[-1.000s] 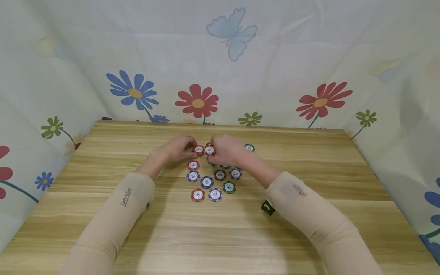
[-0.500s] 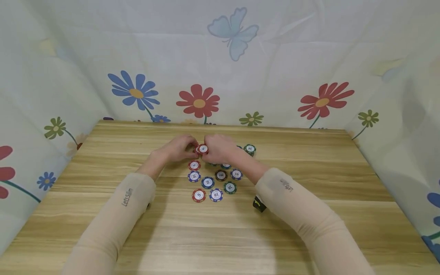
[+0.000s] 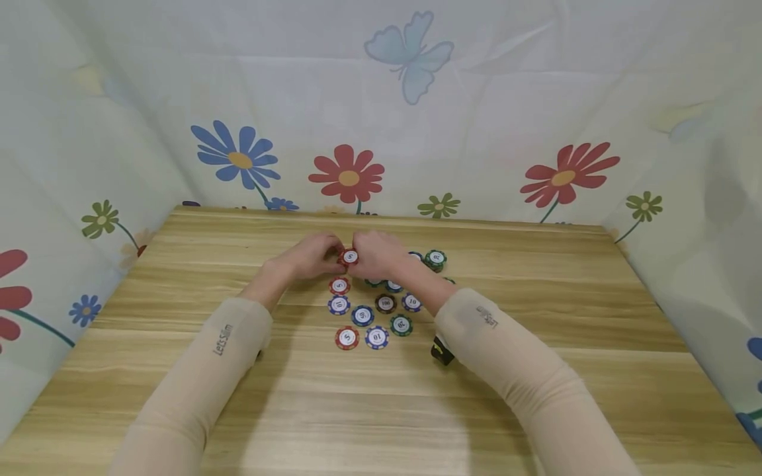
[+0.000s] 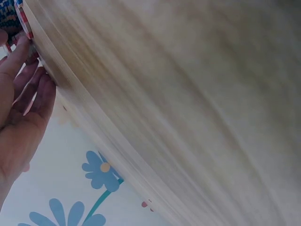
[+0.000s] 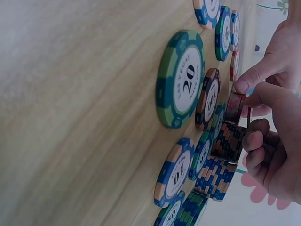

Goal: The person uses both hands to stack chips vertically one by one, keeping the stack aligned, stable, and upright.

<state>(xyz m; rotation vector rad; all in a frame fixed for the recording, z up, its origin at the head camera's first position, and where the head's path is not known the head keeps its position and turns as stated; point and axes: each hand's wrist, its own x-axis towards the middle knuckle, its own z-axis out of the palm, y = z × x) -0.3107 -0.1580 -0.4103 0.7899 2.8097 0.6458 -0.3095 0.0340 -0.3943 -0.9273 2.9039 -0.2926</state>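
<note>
A red poker chip (image 3: 350, 256) marked 5 is pinched in my right hand (image 3: 378, 255), directly over a short stack of red poker chips (image 5: 234, 108). My left hand (image 3: 311, 256) steadies that stack, thumb on its near side and fingers around the left. Seen from the right wrist, the held chip stands nearly edge-on between thumb and fingers, close beside the stack's top. In the left wrist view the left hand (image 4: 28, 99) has bent fingers near the table, and the chips are mostly cut off.
Loose chips lie flat nearer the person, among them a red chip (image 3: 347, 337), a blue chip (image 3: 377, 337) and a green chip (image 3: 401, 324). Behind the right hand stand a black-and-orange stack (image 5: 228, 143), a blue stack (image 5: 216, 179) and a green stack (image 3: 436, 259).
My right hand has carried the red chip leftwards until it covers the red stack. The left hand stays around the stack. The view has shifted slightly.
</note>
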